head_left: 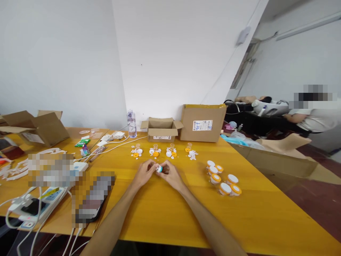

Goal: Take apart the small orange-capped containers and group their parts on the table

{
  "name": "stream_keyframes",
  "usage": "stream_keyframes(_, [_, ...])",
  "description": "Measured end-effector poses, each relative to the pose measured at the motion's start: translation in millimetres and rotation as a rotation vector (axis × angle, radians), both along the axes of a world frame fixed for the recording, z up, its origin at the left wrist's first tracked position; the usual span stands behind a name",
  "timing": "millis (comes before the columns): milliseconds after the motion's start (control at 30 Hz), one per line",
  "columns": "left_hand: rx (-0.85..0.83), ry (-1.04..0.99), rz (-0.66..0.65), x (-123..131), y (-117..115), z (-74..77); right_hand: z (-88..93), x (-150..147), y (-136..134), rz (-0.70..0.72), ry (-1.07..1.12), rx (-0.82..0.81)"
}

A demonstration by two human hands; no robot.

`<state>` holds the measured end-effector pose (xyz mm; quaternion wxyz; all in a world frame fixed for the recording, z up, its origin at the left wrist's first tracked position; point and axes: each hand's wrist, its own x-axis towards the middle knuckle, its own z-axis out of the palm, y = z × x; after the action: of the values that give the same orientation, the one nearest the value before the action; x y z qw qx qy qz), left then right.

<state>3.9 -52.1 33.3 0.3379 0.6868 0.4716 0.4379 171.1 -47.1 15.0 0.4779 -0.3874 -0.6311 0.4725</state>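
Observation:
My left hand (146, 172) and my right hand (171, 175) meet above the middle of the table. Between their fingertips is a small white-and-teal piece (159, 169), which looks like a little round container. Both hands are closed on it, and the fingers cover part of its sides. Just beyond the hands runs a row of several small clusters. Each has a clear cup (155, 146), a white lid (168, 154), an orange lid (156, 154) and scattered small white pieces (192, 155). To the right stand several clear jars with white lids (225, 188) and orange lids (236, 190).
At the back are an open cardboard box (163, 137), a larger carton (204, 124) and a water bottle (131, 123). A phone (97, 197), a power strip (50, 199) and cables lie at left. A person (311, 115) sits at far right beyond another large box (266, 160).

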Motion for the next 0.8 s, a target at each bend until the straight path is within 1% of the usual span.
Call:
stream_keyframes(67, [0.016, -0.038, -0.008, -1.2, -0.1, 1.1, 0.8, 0.3, 0.2, -0.006, 0.009, -0.005])
stream_keyframes(200, [-0.018, -0.099, -0.135, -3.4, 1.1, 4.7, 2.3, 1.1, 0.3, -0.008, 0.031, -0.017])
stream_keyframes(233, [-0.025, -0.090, -0.133, -3.6, 1.3, 5.1, 2.3, 0.9, 0.0, -0.003, 0.027, -0.016])
stream_keyframes(333, [-0.023, -0.022, -0.043, -3.3, 0.3, 5.4, 2.2, -0.6, -1.1, 0.008, 0.001, -0.009])
stream_keyframes(400, [-0.022, 0.005, -0.009, -3.0, -1.2, 5.8, 2.4, -1.5, -1.8, 0.007, -0.007, -0.006])
stream_keyframes(467, [-0.018, -0.010, -0.033, -2.8, -2.4, 6.7, 2.8, -1.8, -2.1, -0.002, -0.005, -0.005])
stream_keyframes(600, [-0.004, -0.022, -0.120, -1.9, -2.6, 8.3, 3.7, -1.3, -2.6, -0.007, -0.002, 0.004])
stream_keyframes(667, [-0.001, 0.016, -0.083, -1.1, -2.4, 8.2, 3.8, -1.3, -3.4, 0.010, -0.013, 0.017])
stream_keyframes(767, [0.002, 0.104, 0.043, -0.3, -4.0, 8.2, 3.3, -1.7, -4.3, 0.026, -0.023, 0.041])
stream_keyframes(800, [0.002, 0.126, 0.067, -0.3, -5.0, 8.6, 3.1, -1.7, -4.3, 0.025, -0.023, 0.047])
